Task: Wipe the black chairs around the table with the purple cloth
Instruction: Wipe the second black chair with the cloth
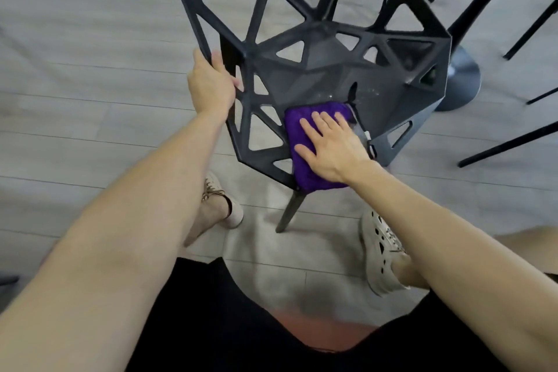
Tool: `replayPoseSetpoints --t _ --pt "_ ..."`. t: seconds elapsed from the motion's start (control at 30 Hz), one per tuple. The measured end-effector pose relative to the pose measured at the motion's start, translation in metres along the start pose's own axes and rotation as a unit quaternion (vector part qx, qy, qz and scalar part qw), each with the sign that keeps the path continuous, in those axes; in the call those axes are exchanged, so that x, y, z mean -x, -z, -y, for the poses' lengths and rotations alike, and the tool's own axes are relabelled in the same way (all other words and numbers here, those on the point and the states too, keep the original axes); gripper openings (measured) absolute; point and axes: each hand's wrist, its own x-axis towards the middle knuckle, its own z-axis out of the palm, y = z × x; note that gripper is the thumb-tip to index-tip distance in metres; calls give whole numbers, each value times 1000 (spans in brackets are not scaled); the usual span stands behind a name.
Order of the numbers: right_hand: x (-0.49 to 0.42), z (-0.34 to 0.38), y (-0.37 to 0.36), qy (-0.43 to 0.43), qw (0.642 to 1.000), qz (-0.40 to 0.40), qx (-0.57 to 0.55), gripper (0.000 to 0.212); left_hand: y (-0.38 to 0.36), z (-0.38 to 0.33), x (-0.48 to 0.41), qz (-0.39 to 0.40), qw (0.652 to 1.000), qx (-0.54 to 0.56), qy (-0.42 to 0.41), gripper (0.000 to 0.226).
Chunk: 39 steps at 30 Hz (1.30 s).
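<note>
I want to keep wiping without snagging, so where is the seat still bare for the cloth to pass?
Bare seat lies beyond the purple cloth under the right hand, toward the backrest, and rightward to the chair rim. It is crowded at the left rim, where the left hand grips, and around the triangular cutouts.

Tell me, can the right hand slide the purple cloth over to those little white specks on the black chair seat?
Probably yes. The right hand lies flat on the fuzzy purple cloth, and the white specks sit just beyond it on the black plastic chair seat, with nothing lying between.
</note>
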Motion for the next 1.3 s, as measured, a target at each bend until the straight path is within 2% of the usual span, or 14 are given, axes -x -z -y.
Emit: replayPoseSetpoints --t 0.13,0.37,0.53,0.7,0.83,1.03,1.07,1.13,1.23,1.27,1.3 --pt "6 17 -18 -28 999 -2 -32 78 3 3 -9 -2 1000 -9 -24 38" --pt "-10 -7 -8 6 998 23 -51 71 4 6 0 -8 999 -16 -45 36" --pt "-131 -43 -10 -23 995 41 -85 71 5 6 -1 -20 998 -29 -48 31" --pt "-219 -33 -7 -31 996 24 -81 74 5 13 0 -16 999 -1 -32 28" --pt "-188 -24 -6 -5 996 36 -82 74 8 6 6 -23 998 -41 -36 30" --pt "-70 15 -8 32 990 64 -118 72 9 1 11 -29 995 -83 -54 42" --pt "-57 17 -8 30 991 64 -117 72 8 1 11 -53 987 -127 -77 47" --pt "-38 18 -9 20 992 59 -112 72 9 -5 13 -83 944 -275 -163 62" --pt "-24 19 -8 -4 993 31 -114 71 9 -12 15 25 821 -429 -376 62" --pt "-20 18 -8 -11 993 25 -116 71 5 -12 18 63 790 -453 -409 59" --pt "-18 16 -7 -16 993 20 -117 71 -2 -12 21 90 779 -469 -407 57"
